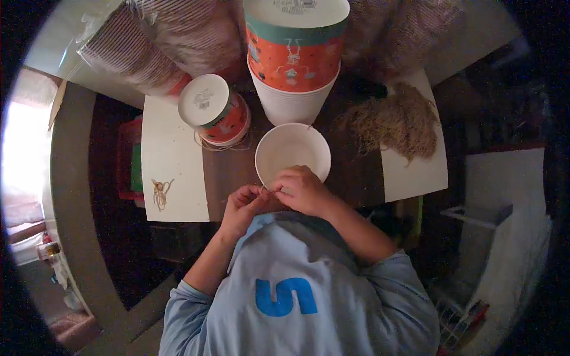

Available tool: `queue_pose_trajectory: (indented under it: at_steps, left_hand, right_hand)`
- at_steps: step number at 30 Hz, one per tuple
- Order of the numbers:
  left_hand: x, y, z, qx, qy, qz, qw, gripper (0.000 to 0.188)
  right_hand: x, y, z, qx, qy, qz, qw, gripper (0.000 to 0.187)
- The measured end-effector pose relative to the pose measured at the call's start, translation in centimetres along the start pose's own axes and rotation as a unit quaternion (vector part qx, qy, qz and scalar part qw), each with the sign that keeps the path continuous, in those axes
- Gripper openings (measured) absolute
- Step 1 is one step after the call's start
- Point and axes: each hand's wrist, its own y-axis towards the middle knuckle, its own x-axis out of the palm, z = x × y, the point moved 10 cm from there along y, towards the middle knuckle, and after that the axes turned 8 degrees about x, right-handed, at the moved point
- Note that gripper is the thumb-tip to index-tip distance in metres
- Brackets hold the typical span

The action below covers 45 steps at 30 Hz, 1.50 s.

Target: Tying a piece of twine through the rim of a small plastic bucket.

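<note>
Here, the left hand (242, 206) pinches a thin strand (265, 186) at the near rim of an open white tub (291, 148); the right hand (301, 188) curls over that rim, its grip impossible to tell. On the worktop (228, 178), a cord knot (159, 194) lies left; farther, a fibre heap (409, 124) right, an upturned patterned tub (228, 121) left, and a tall tub stack (294, 71) behind.

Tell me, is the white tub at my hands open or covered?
Open: you can see down into the white tub, to its pale inside.
</note>
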Motion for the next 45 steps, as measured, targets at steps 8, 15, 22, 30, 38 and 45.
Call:
queue_pose_trajectory:
  at_steps: [8,15,22,30,38,45]
  left_hand:
    - [1.5,-1.3,2.3,0.025,0.128,-0.015,0.991,0.009]
    - [1.4,-1.9,3.1,0.243,0.422,-0.013,0.873,0.009]
    - [1.2,-2.1,-2.1,-0.093,0.025,0.048,0.994,0.003]
    - [1.1,-3.3,-6.2,-0.180,-0.126,-0.021,0.975,0.003]
    - [0.9,-4.0,-6.6,-0.175,-0.169,-0.040,0.969,0.002]
    - [0.5,-4.0,-5.3,-0.127,-0.140,0.002,0.982,0.001]
  right_hand:
    - [-1.1,-3.3,-1.9,0.059,-0.079,0.072,0.993,0.011]
    - [1.5,-6.6,0.0,0.143,-0.014,0.092,0.985,0.008]
    - [2.0,-7.9,1.4,0.157,-0.105,0.124,0.974,0.013]
    - [5.5,-8.6,2.6,0.164,-0.051,0.124,0.977,0.016]
    - [9.0,-9.9,5.9,0.283,0.362,0.094,0.883,0.026]
    - [10.6,-9.8,6.0,0.356,0.531,0.040,0.767,0.021]
